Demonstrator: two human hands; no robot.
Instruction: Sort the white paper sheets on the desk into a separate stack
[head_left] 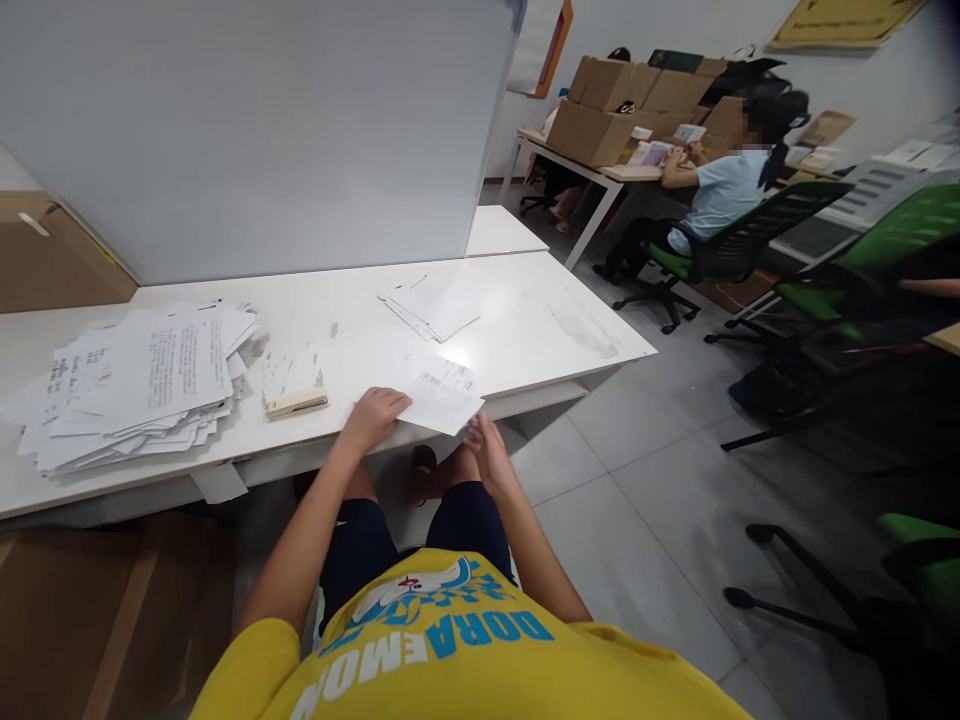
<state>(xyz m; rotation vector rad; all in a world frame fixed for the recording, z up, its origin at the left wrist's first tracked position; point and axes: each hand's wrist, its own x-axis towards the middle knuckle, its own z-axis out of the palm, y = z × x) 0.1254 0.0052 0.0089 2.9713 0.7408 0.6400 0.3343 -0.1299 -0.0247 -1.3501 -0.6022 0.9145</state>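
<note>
A printed white paper sheet (441,400) lies at the front edge of the white table, with its near corner reaching past the edge. My left hand (376,416) is closed on the sheet's left side. At its right edge, my right hand (487,452) has its thumb and fingers bent around the paper near the corner. Whether this is one sheet or several together, I cannot tell. To the left of my left hand rests a narrow cream-coloured object (298,402), which looks like a stapler. Beyond the held paper is a small, loose pile of sheets (431,305).
A large messy paper stack (146,375) covers the table's left part. Behind the table (525,300) stands a whitish panel (285,130). Cardboard boxes (592,130) stand on another desk, where a person (720,190) sits handling papers. Green chairs (780,235) are on the right.
</note>
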